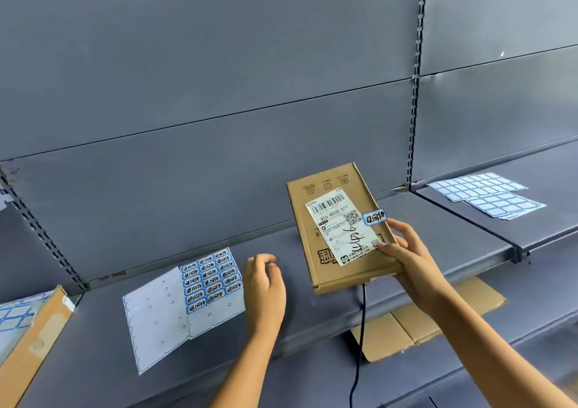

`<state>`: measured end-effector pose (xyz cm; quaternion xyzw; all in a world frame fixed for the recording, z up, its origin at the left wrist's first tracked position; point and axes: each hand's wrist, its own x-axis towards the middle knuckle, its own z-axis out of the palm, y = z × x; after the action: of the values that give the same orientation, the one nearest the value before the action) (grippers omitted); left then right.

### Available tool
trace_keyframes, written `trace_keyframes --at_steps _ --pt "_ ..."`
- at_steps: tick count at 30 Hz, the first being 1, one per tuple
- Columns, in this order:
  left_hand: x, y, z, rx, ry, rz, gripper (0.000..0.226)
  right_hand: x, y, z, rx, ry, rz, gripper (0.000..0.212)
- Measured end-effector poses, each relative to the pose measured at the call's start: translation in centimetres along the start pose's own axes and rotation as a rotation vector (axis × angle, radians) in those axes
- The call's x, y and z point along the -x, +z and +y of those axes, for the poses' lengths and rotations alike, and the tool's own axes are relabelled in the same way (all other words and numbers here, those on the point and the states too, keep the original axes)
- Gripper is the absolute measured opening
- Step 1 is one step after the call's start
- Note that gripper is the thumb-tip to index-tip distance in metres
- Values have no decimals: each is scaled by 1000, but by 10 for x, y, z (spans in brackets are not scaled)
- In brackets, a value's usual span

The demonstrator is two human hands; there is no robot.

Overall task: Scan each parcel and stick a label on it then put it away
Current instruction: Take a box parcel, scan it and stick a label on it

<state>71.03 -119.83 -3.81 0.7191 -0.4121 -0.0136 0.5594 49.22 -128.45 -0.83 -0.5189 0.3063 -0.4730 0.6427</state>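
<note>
Right hand (406,251) grips parcel (337,229) above shelf (281,320), blue label (374,217) stuck on. Left hand (264,282) loosely curled, empty, beside sticker sheet (187,301).

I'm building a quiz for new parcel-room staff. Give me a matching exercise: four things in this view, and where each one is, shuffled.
1. flat brown cardboard parcel
2. partly used sheet of printed blue stickers
3. blank blue-bordered label sheets
4. flattened brown cardboard

A. lower grey shelf
B. gripped by the right hand
C. right grey shelf
D. middle grey shelf, beside the left hand

Pairs: 1-B, 2-D, 3-C, 4-A.
</note>
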Motion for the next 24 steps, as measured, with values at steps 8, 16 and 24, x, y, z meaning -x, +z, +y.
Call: trace_keyframes --at_steps 8,16,24 --pt "76 40 67 3 46 -186 18 66 -87 -27 -93 -27 92 38" --pt "191 109 106 -70 61 -511 22 189 -200 -41 -58 -58 292 44" --pt "287 162 160 -108 376 -934 29 326 -275 -65 -34 -161 680 49"
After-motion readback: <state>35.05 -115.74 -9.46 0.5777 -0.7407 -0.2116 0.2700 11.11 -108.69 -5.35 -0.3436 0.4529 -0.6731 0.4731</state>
